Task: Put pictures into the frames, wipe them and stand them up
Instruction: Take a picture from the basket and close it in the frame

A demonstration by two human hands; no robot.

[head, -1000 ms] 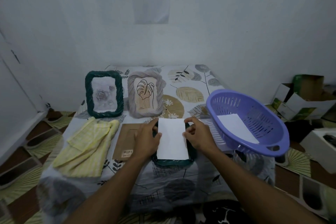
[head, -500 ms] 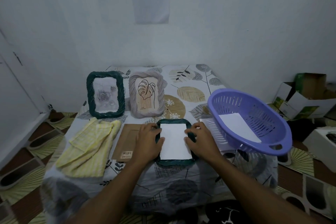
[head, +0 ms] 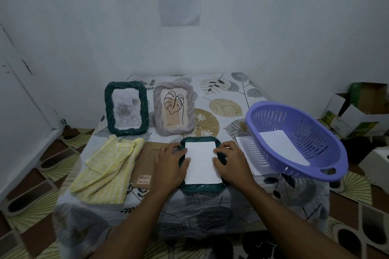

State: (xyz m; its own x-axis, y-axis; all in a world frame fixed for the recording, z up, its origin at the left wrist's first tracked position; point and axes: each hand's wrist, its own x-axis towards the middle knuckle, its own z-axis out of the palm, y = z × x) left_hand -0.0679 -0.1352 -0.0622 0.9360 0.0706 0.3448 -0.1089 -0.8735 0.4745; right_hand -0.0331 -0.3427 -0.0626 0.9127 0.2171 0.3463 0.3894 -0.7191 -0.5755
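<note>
The white picture [head: 202, 162] lies on the dark green frame [head: 202, 188], which is flat at the near middle of the table [head: 229, 90]. The left hand [head: 170, 162] presses its 9 o'clock edge and the right hand [head: 231, 162] its 3 o'clock edge. The fingers are spread and fairly flat, gripping nothing. If 1 hand pushes harder, the paper may bend or slide crooked. The brown back board [head: 145, 160] waits at 9 o'clock. Put on too soon, it could trap a crease.
</note>
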